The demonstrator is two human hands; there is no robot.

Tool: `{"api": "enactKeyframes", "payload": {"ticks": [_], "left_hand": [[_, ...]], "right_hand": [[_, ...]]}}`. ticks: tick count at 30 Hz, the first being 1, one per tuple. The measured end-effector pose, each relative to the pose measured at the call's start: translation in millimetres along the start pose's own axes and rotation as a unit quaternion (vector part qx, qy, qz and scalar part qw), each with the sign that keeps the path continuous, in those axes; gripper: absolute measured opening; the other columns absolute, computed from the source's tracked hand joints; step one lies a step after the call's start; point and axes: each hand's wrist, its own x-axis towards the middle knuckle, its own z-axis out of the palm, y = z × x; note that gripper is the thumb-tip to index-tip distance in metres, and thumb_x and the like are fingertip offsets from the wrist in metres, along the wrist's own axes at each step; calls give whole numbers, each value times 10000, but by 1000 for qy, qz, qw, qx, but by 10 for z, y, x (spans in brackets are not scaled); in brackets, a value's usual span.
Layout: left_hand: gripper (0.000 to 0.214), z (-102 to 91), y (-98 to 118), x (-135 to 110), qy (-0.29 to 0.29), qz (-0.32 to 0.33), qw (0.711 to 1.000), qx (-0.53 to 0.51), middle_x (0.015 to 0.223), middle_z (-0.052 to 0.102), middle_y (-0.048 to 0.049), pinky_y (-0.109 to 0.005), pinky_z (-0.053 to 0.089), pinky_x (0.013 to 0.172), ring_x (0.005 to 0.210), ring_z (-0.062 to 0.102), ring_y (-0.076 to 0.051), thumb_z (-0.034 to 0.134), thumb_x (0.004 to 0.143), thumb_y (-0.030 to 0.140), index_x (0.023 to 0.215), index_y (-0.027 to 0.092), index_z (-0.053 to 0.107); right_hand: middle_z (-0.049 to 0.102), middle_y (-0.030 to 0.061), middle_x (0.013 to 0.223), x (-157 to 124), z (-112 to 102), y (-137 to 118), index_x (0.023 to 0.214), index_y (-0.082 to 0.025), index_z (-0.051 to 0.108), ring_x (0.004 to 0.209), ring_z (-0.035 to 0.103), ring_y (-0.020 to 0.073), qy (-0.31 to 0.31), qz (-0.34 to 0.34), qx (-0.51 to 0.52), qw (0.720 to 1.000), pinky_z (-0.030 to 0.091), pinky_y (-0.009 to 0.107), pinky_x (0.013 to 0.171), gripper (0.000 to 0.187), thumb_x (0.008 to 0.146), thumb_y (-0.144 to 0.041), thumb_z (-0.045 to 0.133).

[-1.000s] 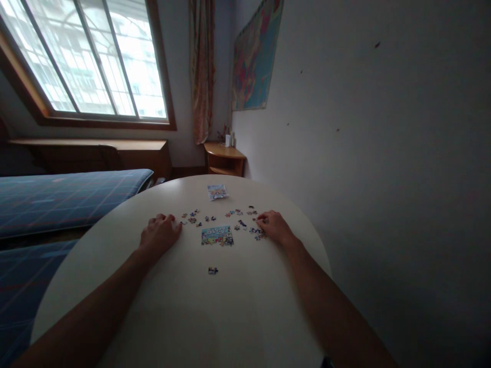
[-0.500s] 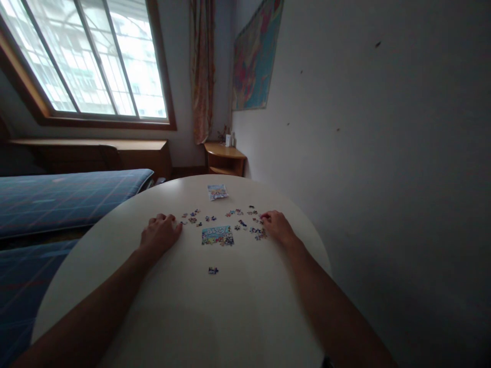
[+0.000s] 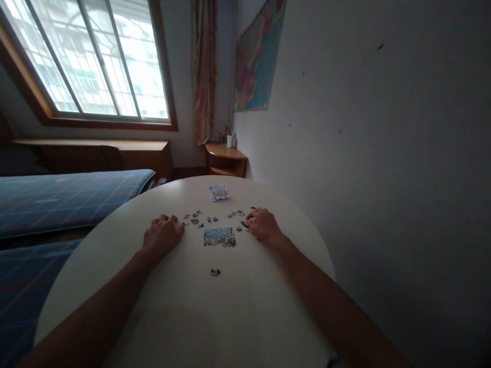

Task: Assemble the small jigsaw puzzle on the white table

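Note:
A partly joined jigsaw puzzle lies mid-table, its top edge showing light-blue lettering. My left hand rests on the tabletop to its left, fingers loosely bent and thumb apart, holding nothing. Beside that thumb is a scatter of loose puzzle pieces. My right hand is over the pieces on the right, fingertips drawn together close to a dark puzzle piece; whatever they grip is hidden. A small joined pair of pieces sits nearer me, below the puzzle.
The round white table stands against the wall at right. Toward its far edge lies a printed picture packet. More loose pieces lie above the puzzle. A blue plaid mattress is at left, a wooden corner shelf beyond.
My right hand has shifted left, over pieces that showed before on the right side. My left hand stays in place. The view has shifted slightly.

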Motion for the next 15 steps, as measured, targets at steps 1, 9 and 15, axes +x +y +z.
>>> {"api": "enactKeyframes", "payload": {"ticks": [1,9,15], "left_hand": [[522,-5,1,-1,-1,1,1000,1,1159,610,-182,-436,495,813,1058,574,-353,351,898,487,1162,151,651],[475,-30,3,5,-7,-1,1000,1,1161,609,-168,-432,502,826,1073,571,-348,391,900,480,1138,160,649],[427,-5,-14,12,-1,4,1000,3,1156,613,-166,-427,509,808,1054,579,-341,391,909,411,1147,163,645]], "right_hand": [[695,69,1077,43,3,-67,966,-228,751,1038,582,214,-10,-8,-6,1000,423,313,929,189,881,-289,594],[685,74,1079,310,-3,-319,995,-235,751,1038,576,231,-19,-40,-29,999,430,339,900,221,893,-301,566],[681,86,1086,291,32,17,980,-210,739,1039,571,237,34,-18,-26,999,416,343,926,225,910,-318,555]]}}
